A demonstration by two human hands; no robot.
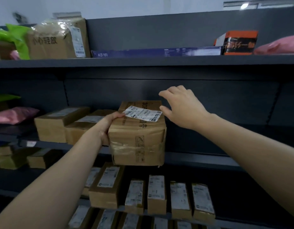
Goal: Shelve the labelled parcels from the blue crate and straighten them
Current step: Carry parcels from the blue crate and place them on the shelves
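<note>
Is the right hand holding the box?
No, the right hand is spread open beside the labelled parcel, and only the left hand grips it.

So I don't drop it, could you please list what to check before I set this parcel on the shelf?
1. Left hand grips the parcel at its left side: ok.
2. Right hand supporting parcel: not ok, open beside it.
3. Shipping label facing up: ok.
4. Bare middle shelf right of the neighbouring cartons: ok.
5. Parcel resting on shelf: cannot tell.
</note>
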